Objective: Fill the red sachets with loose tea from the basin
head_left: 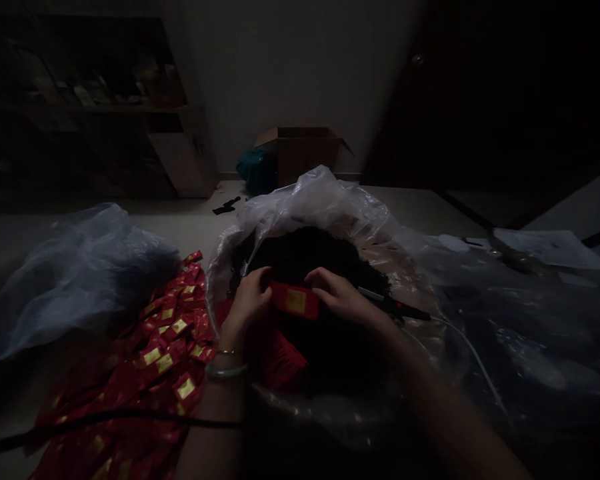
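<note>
Between my two hands is a small red packet with a gold label (294,300), held level over a plastic-lined container (325,193). My left hand (250,297) grips its left end, with a bangle and a thin bracelet on that wrist. At the packet's right end my right hand (337,293) is closed on it. Dark, crumbly loose material (305,250) fills the container behind the hands. Below the packet lie more red packets or red wrapping (283,360), partly in shadow. A black corded tool with a metal plate (395,307) rests to the right of my right hand.
Many red packets (173,353) are heaped on the left, beside a clear plastic bag (90,267). A cardboard box (307,153) and a teal bag (257,170) stand by the wall. A white cord (480,367) runs right, over dark plastic sheeting. The room is dim.
</note>
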The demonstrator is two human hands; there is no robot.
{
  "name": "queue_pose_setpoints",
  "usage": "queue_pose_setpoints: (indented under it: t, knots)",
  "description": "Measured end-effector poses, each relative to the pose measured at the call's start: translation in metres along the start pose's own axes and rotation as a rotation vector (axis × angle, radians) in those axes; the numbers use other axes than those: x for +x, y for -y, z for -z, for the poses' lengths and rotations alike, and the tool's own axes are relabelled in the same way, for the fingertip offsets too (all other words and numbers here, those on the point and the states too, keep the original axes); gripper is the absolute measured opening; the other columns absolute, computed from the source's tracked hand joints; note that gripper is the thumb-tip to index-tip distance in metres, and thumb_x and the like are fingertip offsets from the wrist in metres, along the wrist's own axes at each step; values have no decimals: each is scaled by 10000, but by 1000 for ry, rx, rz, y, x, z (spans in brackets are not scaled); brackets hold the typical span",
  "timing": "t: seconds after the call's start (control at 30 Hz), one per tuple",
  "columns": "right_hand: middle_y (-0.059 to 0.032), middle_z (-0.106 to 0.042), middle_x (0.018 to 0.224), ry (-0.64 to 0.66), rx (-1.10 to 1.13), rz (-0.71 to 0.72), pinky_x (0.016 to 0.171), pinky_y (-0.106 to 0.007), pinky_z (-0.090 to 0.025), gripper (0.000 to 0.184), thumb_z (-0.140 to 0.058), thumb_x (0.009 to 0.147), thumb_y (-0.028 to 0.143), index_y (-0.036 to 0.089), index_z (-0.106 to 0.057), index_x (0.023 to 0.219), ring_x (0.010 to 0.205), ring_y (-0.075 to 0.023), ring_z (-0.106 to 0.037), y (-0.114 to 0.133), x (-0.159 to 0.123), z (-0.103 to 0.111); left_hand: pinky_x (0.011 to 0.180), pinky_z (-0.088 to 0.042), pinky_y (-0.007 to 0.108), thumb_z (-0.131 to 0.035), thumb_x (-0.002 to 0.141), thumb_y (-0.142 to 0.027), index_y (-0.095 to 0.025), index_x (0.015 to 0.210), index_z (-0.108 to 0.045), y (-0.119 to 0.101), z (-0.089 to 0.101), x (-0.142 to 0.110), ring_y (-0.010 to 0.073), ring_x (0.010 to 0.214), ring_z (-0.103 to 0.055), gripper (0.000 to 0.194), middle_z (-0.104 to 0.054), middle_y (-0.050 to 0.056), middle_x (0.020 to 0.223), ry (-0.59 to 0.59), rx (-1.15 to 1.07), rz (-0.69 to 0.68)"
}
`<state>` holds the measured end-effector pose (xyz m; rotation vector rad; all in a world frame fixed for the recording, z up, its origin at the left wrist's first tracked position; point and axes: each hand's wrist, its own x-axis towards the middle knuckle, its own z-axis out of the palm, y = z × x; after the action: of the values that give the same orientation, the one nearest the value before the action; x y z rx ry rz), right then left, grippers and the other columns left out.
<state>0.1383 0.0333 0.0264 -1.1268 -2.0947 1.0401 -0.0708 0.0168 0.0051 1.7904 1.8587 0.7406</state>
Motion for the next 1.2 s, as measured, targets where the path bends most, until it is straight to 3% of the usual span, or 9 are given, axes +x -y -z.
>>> queue_pose_setpoints:
  t: [0.07,0.13,0.27,0.4,0.77,0.87,0.97,1.07,1.2]
  knots:
    - [-36,-654,908,90,-78,67,741,-300,-468,208,-475,809,137,191,-572,985,817,-158,-606,8,-6,20,972,-415,323,-522,749,-160,-153,1257,-542,-5,0,-1,218,1143,-544,509,-585,97,1279,54,-178,-126]
    - [-34,-665,917,85,-110,87,730,-288,-473,232,-488,811,143,199,-585,1015,816,-159,-617,13,-10,29,895,-458,313,-570,742,-241,-165,1176,-613,-10,0,-3,231,1053,-590,443,-654,74,1172,229,-308,-197]
    - [-24,-684,840,-258,-105,88,726,-300,-491,204,-541,797,183,201,-617,986,768,-172,-634,9,-5,21,530,-411,219,-585,745,-375,-121,801,-721,-16,-8,-7,147,585,-570,294,-658,6,643,471,-471,-107]
    - [-88,-691,1008,-513,-220,145,835,-377,-490,263,-574,801,233,189,-640,1051,917,-230,-630,-4,4,9,447,-299,189,-609,728,-430,-109,744,-706,-20,-16,-6,87,467,-443,335,-547,-34,510,324,-671,-27]
    - [-82,-687,1050,-588,-262,283,888,-368,-483,282,-496,864,223,201,-646,1102,977,-219,-625,-7,1,-3,513,-406,202,-665,689,-416,-116,816,-731,-26,-20,-6,111,538,-539,332,-656,5,626,235,-884,38]
    - [-53,-705,917,-539,-125,209,788,-321,-509,207,-518,850,222,223,-692,962,863,-194,-648,-3,0,0,513,-413,205,-652,711,-411,-109,838,-720,-26,-20,-7,122,561,-563,334,-672,17,663,289,-853,29]
    - [-41,-689,848,-340,-65,183,695,-283,-509,213,-511,836,200,231,-713,895,775,-170,-644,2,-1,1,603,-459,238,-663,699,-357,-114,802,-714,-27,-21,-5,157,664,-606,269,-690,28,722,297,-807,-65]
    - [-48,-680,903,-264,-51,165,725,-291,-507,279,-517,836,226,228,-670,1068,808,-170,-641,4,-1,-1,649,-476,245,-684,653,-278,-126,748,-687,-28,-24,-3,155,686,-613,180,-679,15,704,178,-814,-94]
    - [-73,-680,1027,-265,-64,-20,820,-357,-499,553,-659,737,304,199,-532,1265,926,-219,-642,0,1,-1,563,-504,239,-694,646,-298,-153,765,-549,-27,-28,-1,110,548,-602,238,-635,-24,663,3,-1026,38]
